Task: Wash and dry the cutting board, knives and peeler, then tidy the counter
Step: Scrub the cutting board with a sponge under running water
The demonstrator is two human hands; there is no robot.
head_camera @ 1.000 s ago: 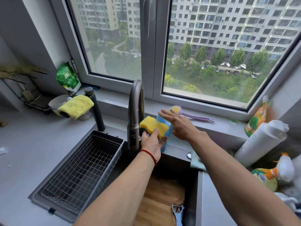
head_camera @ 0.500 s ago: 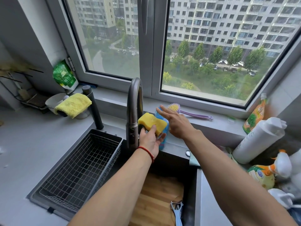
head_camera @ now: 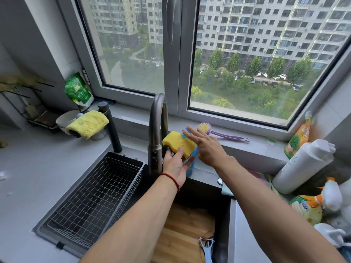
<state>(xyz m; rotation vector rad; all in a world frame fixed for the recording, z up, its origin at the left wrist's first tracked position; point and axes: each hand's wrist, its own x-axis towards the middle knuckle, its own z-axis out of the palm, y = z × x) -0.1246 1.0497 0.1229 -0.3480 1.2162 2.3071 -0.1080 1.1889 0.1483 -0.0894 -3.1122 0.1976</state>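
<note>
My left hand [head_camera: 175,164] grips a yellow sponge [head_camera: 178,142] beside the tap [head_camera: 157,130], above the sink. Straight fingers of my right hand [head_camera: 206,144] press on the top of a blue pump bottle [head_camera: 190,164] that stands on the sink's back ledge, mostly hidden behind the sponge and both hands. A clear blob of liquid lies on the sponge under the bottle's spout. Down in the sink lies a wooden cutting board [head_camera: 182,230], and a light blue peeler [head_camera: 206,247] rests on its near right part. No knives show.
A wire basket [head_camera: 91,198] fills the sink's left half. A purple dish brush [head_camera: 224,134] lies on the window sill. A yellow cloth [head_camera: 87,123] drapes over a bowl at the left. White and orange bottles [head_camera: 303,164] crowd the right counter.
The sponge has stayed under the bottle's spout with my right hand on the pump; a blob of liquid now sits on the sponge. The view shifted slightly.
</note>
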